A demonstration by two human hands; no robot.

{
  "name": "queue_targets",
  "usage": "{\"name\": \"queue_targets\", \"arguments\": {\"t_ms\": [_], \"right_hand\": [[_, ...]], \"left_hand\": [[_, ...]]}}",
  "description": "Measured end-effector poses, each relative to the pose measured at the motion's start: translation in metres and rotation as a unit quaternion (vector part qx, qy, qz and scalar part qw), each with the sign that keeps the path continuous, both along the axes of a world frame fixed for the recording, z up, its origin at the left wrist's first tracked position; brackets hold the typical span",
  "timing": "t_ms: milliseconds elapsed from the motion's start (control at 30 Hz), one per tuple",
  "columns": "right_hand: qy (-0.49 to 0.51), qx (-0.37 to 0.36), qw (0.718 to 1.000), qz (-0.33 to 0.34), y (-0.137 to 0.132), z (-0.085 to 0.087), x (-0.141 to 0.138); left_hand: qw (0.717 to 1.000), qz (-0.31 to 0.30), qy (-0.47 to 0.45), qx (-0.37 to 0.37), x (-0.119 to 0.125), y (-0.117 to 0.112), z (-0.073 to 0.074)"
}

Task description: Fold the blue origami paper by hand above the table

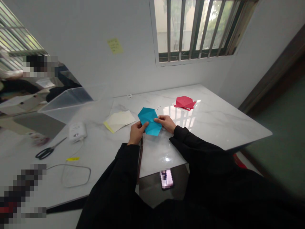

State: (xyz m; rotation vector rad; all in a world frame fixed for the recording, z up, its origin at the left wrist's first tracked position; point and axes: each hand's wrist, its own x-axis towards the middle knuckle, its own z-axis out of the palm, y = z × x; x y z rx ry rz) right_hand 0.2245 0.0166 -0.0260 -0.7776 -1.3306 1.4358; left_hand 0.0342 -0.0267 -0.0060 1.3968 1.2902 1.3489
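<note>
A bright blue sheet of folded paper, roughly six-sided with crease lines, is held up over the white table. My left hand pinches its lower left edge, thumb on top. At its right edge, my right hand grips it between thumb and fingers. Cream-coloured paper sheets with a yellow edge lie on the table left of the blue paper. Farther right rests a small pile of red folded paper. A few tiny shiny bits lie behind the blue paper, too small to name.
Scissors, a white device with a cable, and a yellow strip lie on the left of the marble-patterned table. A clear plastic panel stands there. People sit beyond it. A phone is below the table's front edge.
</note>
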Motion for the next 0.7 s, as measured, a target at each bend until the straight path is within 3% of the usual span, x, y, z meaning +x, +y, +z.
{"name": "queue_targets", "arguments": {"t_ms": [700], "right_hand": [[-0.002, -0.009, 1.0, 0.0, -0.0051, 0.0073, -0.0002]], "left_hand": [[1.0, 0.001, -0.005, 0.0, 0.0008, 0.0001, -0.0006]]}}
